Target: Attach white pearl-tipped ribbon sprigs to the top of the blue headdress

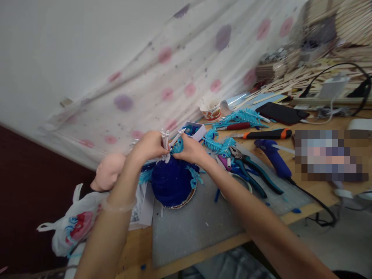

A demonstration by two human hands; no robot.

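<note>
A dark blue dome-shaped headpiece with a beaded rim stands on a grey mat. My left hand is closed on thin white stems that stick up from its top. My right hand is closed on a turquoise feathered ornament right beside those stems. More turquoise trim hangs down the headpiece's sides. Both hands meet above the dome.
Blue-handled pliers, a blue glue gun with its cord, an orange-and-black knife, more turquoise ornaments, a small box, a paper cup, a phone, a mannequin head and a plastic bag surround the mat.
</note>
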